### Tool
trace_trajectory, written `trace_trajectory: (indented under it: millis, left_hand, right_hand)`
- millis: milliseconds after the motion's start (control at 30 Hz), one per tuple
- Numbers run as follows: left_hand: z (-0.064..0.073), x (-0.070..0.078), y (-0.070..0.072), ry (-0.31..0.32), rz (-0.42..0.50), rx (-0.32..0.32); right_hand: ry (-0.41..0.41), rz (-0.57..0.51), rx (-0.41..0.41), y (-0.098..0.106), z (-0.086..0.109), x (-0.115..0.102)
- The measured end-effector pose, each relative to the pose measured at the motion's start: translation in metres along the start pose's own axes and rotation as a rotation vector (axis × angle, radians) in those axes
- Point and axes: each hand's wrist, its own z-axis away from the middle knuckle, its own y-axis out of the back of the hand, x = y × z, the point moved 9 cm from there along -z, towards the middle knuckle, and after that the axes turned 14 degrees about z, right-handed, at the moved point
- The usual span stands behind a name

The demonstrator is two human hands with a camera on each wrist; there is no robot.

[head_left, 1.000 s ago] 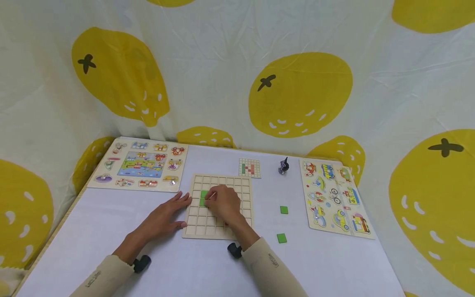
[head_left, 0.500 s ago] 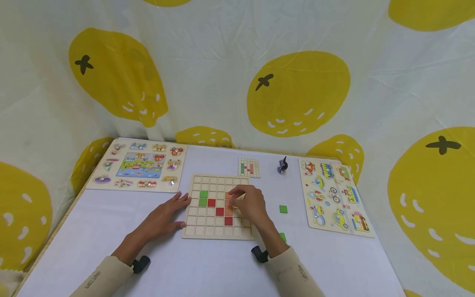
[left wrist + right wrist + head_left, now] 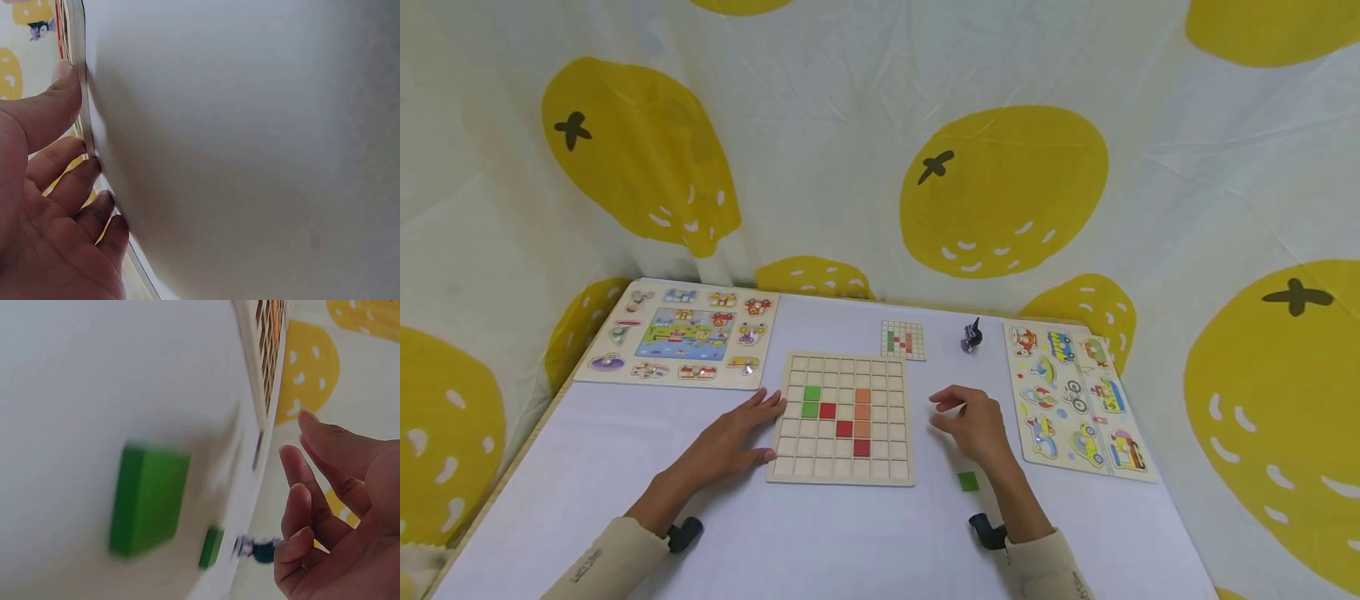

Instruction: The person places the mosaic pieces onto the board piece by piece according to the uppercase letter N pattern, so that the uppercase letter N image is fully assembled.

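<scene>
On the table lies a wooden grid board [image 3: 838, 479] with two green, three red and three orange square tiles in its cells. My left hand [image 3: 733, 435] rests at the board's left edge, fingers extended and fingertips against the side. To the right of the board my right hand [image 3: 973, 423] hovers over the table, fingers loosely bent, thumb apart from them, nothing held. Below it is a loose green tile [image 3: 150, 500]; a farther green tile [image 3: 211, 548] shows in the right wrist view, while the hand hides it in the head view.
A small pattern card [image 3: 903, 340] lies just behind the board, and a dark figurine [image 3: 972, 335] stands right of it. Picture puzzle boards lie at the left [image 3: 679, 333] and right [image 3: 1078, 400]. A lemon-print curtain [image 3: 820, 167] hangs behind the table.
My right hand has moved right, from the green tiles on the board, past the orange ones, to beside the board over the loose green tiles. The left hand stays put.
</scene>
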Motion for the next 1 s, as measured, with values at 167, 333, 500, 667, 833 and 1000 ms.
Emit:
trace_trajectory:
  millis: [167,333,500,667,833,1000]
  left_hand:
    - [0.0,0.0,0.0,0.008,-0.003,0.002]
    - [0.0,0.0,0.0,-0.005,0.0,0.005]
    - [0.0,0.0,0.0,-0.021,-0.003,0.007]
    - [0.0,-0.001,0.0,-0.024,0.001,0.012]
    - [0.0,-0.001,0.0,-0.022,0.007,0.012]
    - [0.001,0.0,0.001,-0.027,0.007,0.01]
  right_hand:
    - [-0.031,0.025,-0.009,0.01,0.001,0.028]
    - [-0.059,0.064,-0.041,0.016,-0.001,0.045]
    - [-0.087,0.089,-0.08,0.014,-0.005,0.054]
    - [-0.068,0.108,-0.083,0.009,-0.007,0.056]
    - [-0.075,0.113,-0.075,0.006,-0.007,0.056]
    - [-0.115,0.12,-0.091,0.005,-0.005,0.058]
